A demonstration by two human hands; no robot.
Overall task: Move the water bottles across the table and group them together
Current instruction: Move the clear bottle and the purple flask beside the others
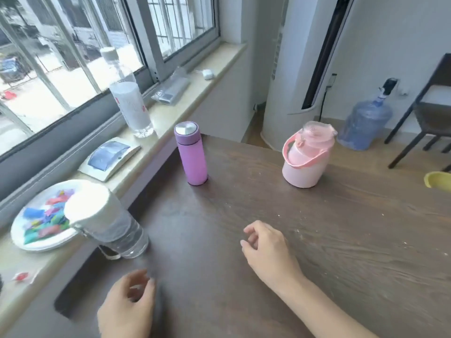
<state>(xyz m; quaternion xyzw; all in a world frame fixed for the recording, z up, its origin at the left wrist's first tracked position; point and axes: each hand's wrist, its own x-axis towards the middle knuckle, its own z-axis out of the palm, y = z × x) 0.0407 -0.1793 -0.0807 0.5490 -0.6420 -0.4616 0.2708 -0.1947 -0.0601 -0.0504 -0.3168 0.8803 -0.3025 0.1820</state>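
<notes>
Three bottles stand on the dark wooden table (341,228). A clear bottle with a white lid (109,225) is at the near left edge. A purple flask with a silver cap (192,157) stands further back in the middle. A pink jug with a handle (305,154) is at the back right. My left hand (129,306) hovers low at the near edge, just below the clear bottle, fingers loosely curled and holding nothing. My right hand (266,250) rests over the table's middle, fingers apart and empty.
On the windowsill (170,113) to the left sit a tall clear plastic bottle (129,98), a white plate of coloured wrappers (44,215), a small booklet (109,157) and a plastic bag (173,89). A yellow bowl (438,180) pokes in at the right table edge. A big water jug (366,123) and a chair (429,113) stand on the floor.
</notes>
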